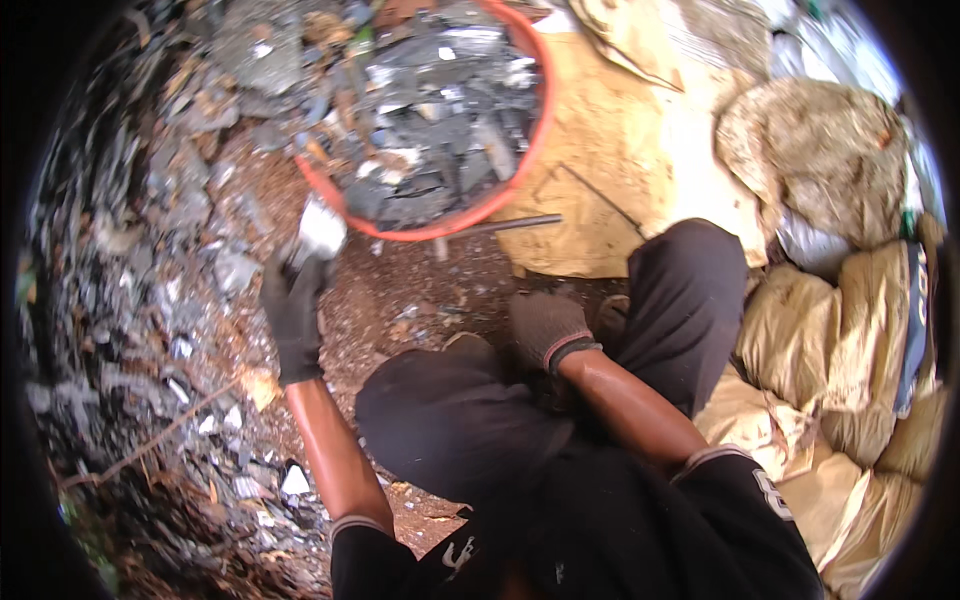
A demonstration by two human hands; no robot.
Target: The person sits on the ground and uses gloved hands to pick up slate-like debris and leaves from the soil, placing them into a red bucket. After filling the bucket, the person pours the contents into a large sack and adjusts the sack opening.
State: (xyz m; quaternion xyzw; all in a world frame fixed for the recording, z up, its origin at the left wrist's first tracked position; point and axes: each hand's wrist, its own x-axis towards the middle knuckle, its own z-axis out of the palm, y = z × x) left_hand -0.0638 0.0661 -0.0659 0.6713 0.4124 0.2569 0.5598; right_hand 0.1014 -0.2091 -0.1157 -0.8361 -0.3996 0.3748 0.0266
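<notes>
My left hand (293, 305), in a dark glove, is raised and grips a pale grey scrap piece (320, 230) right at the near rim of an orange basin (440, 225). The basin is heaped with dark grey and black broken scrap pieces (440, 110). My right hand (545, 325), also in a dark glove, rests loosely curled between my knees (440, 400) and holds nothing that I can see. I sit low on the reddish ground with dark trousers.
A wide heap of grey scrap fragments (170, 220) covers the ground on the left. A thin dark metal bar (515, 224) lies below the basin. Tan sheet material (620, 150) lies beyond my right knee. Filled tan sacks (850, 320) stack up on the right.
</notes>
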